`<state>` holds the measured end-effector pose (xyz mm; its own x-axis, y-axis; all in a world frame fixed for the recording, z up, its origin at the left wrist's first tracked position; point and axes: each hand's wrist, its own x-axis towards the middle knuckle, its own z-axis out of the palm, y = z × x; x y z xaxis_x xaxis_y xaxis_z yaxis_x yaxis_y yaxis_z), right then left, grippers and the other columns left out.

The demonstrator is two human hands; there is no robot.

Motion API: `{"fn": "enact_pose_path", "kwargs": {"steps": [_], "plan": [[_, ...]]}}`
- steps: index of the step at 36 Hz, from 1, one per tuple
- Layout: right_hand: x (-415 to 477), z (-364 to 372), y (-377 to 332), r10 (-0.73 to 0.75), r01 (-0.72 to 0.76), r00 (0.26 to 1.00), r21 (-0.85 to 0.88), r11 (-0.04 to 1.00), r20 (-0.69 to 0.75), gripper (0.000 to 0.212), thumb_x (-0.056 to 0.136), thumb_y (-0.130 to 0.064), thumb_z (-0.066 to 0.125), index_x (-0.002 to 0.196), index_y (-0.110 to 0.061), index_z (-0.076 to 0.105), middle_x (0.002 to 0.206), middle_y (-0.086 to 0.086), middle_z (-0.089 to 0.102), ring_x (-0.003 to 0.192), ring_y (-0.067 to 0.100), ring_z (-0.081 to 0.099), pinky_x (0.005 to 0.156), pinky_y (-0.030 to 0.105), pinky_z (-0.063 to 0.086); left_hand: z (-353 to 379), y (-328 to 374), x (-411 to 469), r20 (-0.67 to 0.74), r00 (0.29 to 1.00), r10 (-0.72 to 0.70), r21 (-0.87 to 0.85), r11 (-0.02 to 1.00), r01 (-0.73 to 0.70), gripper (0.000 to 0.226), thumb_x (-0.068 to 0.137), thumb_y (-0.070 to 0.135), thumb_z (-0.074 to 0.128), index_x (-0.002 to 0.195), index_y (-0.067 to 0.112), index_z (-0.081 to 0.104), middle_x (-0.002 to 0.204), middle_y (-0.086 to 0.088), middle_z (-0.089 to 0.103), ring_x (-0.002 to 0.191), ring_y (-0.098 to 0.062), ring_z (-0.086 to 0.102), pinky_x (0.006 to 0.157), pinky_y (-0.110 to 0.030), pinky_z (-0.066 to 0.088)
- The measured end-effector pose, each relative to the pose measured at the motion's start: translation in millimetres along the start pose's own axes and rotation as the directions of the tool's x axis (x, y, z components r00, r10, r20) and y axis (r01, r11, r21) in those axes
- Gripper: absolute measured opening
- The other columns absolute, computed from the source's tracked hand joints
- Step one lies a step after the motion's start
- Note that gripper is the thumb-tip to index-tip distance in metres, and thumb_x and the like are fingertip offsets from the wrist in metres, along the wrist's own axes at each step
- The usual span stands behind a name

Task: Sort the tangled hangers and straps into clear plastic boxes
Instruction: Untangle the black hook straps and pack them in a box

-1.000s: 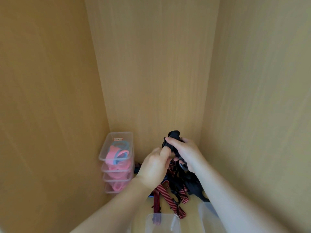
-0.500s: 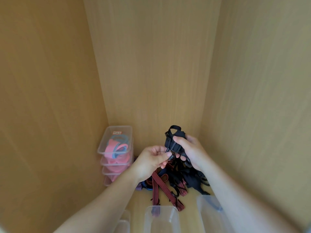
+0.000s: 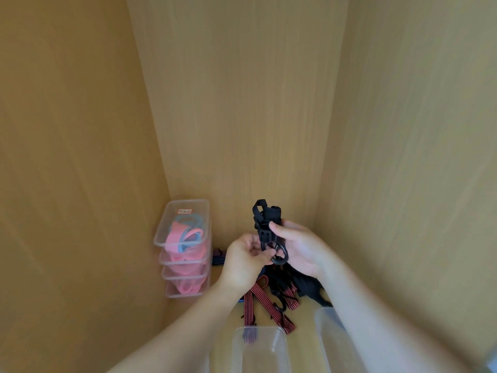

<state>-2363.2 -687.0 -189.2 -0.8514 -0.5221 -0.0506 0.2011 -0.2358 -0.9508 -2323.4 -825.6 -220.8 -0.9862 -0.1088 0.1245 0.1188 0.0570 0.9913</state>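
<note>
Together, two hands (image 3: 243, 261) (image 3: 302, 246) grip one black strap (image 3: 266, 224); four stacked boxes (image 3: 184, 249) stand left.

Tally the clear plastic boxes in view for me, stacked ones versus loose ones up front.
Stacked boxes with pink and blue items, back left corner: 4
Open boxes along the bottom edge, one middle, one right: 2
Total: 6
A further box may sit at the bottom right corner; too little shows to count it.
</note>
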Motion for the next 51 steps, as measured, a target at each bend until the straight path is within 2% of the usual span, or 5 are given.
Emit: {"fn": "enact_pose_path", "kwargs": {"steps": [12,21,34,40,51], "plan": [[-22,6,45,0.081,-0.084,0.995,-0.048,0.995,-0.053,0.035,0.095,-0.024,0.059,0.127,-0.010,0.058,0.108,0.012,0.065,0.089,0.022,0.055,0.062,0.028,0.034,-14,-26,-32,0.147,0.953,-0.264,-0.041,0.961,0.273,0.016,0.090,-0.005,0.059,0.101,0.007,0.055,0.083,-0.014,0.070,0.068,-0.023,0.070,0.071,-0.035,0.060],[-42,23,88,0.230,-0.213,0.949,0.101,0.972,-0.215,0.028,0.098,-0.024,0.056,0.117,-0.004,0.059,0.092,0.012,0.065,0.067,0.017,0.060,0.053,0.027,0.040,-22,-70,-64,0.071,0.996,-0.046,0.441,0.897,0.010,0.026,0.083,0.011,0.070,0.072,0.021,0.050,0.062,-0.005,0.059,0.054,-0.020,0.059,0.051,-0.027,0.045],[-60,7,101,0.272,-0.222,0.911,0.189,0.957,-0.311,0.034,0.098,-0.027,0.054,0.121,-0.004,0.062,0.115,0.020,0.068,0.106,0.037,0.064,0.098,0.052,0.047,9,-77,-113,0.144,0.967,-0.211,0.023,0.977,0.210,0.037,0.078,-0.001,0.066,0.112,0.011,0.057,0.107,-0.008,0.071,0.100,-0.020,0.068,0.090,-0.032,0.054],[-71,2,101,0.361,-0.280,0.892,0.295,0.913,-0.271,0.032,0.101,-0.027,0.044,0.115,-0.004,0.060,0.084,0.009,0.070,0.067,0.017,0.063,0.059,0.027,0.036,26,-78,-127,0.041,0.989,-0.142,0.105,0.985,0.137,0.042,0.084,-0.006,0.065,0.114,0.022,0.055,0.104,0.003,0.069,0.088,-0.011,0.070,0.078,-0.021,0.052],[-84,-9,103,0.353,-0.271,0.927,0.425,0.864,-0.126,0.033,0.094,-0.015,0.032,0.096,-0.001,0.062,0.079,0.014,0.070,0.072,0.026,0.064,0.067,0.039,0.046,34,-76,-144,-0.006,0.980,-0.197,-0.104,0.975,0.195,0.026,0.097,0.000,0.050,0.117,0.015,0.055,0.116,-0.009,0.064,0.099,-0.025,0.069,0.090,-0.036,0.055]]}}
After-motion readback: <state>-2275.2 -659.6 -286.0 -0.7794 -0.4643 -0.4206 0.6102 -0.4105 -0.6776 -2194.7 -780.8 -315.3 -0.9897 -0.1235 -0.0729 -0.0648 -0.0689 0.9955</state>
